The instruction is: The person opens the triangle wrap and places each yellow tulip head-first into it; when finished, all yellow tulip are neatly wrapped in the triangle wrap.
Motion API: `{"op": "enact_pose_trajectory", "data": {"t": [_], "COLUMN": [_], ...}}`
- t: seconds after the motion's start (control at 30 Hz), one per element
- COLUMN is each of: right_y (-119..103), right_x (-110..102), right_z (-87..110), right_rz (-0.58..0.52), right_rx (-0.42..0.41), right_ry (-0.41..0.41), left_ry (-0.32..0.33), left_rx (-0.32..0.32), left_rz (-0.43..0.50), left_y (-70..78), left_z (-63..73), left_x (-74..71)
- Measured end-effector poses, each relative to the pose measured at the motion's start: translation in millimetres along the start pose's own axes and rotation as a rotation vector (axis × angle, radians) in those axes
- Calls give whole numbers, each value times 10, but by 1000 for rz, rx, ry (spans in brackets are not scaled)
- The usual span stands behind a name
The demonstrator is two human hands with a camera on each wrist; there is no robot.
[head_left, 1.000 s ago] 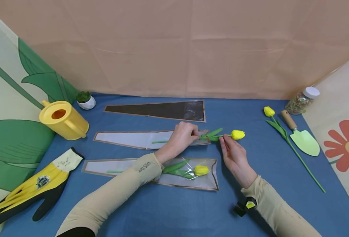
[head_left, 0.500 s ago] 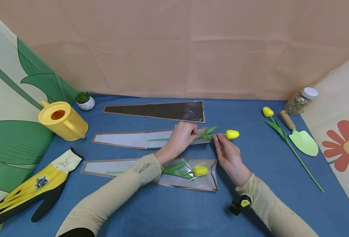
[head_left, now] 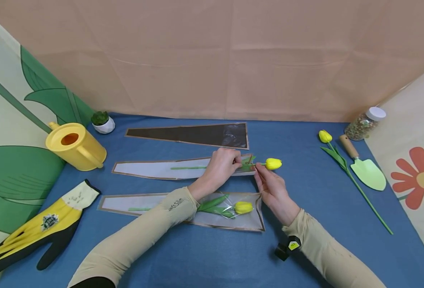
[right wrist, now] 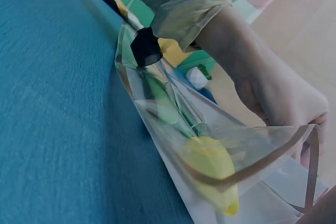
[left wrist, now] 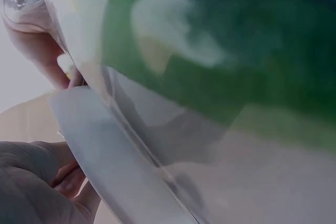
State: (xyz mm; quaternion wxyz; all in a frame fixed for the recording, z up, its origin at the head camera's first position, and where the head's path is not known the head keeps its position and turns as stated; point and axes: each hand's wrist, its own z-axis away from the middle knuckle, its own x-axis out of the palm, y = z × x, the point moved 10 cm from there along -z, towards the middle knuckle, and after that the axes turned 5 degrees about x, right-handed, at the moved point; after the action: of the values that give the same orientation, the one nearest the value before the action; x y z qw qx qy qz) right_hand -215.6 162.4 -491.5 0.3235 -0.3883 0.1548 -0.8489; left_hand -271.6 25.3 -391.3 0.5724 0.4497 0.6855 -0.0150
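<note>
One stem (head_left: 188,167) partly behind left fingers (head_left: 235,155)

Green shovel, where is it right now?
In the head view, the green shovel lies at the right side of the blue table, just right of a loose yellow tulip, its wooden handle near the white-lidded jar.

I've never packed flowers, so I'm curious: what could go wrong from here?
The green leaves lie at the mouth of the middle flower sleeve and might fold or snag on its edge. The bloom of the yellow tulip, outside and wider than its stem, could catch there too. The left forearm crosses above the filled lower sleeve and might nudge it.
</note>
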Motion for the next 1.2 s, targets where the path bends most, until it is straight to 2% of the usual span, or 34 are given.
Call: {"op": "enact_pose_trajectory", "data": {"t": [0.2,0.37,0.63,1.2], "right_y": [10,41,41,74], "right_x": [26,111,139,252], "right_z": [-36,-42,-86,-157], "right_rz": [126,174,258,314], "right_rx": [0,12,6,58], "right_ry": [-1,-47,-31,-102], "left_ry": [-9,-4,5,10], "left_rx": [-2,1,-2,-5], "left_rz": [-16,-21,6,27], "left_y": [12,41,54,32], "left_z": [-9,-18,-25,-32], "left_x": [11,5,-8,-24]}}
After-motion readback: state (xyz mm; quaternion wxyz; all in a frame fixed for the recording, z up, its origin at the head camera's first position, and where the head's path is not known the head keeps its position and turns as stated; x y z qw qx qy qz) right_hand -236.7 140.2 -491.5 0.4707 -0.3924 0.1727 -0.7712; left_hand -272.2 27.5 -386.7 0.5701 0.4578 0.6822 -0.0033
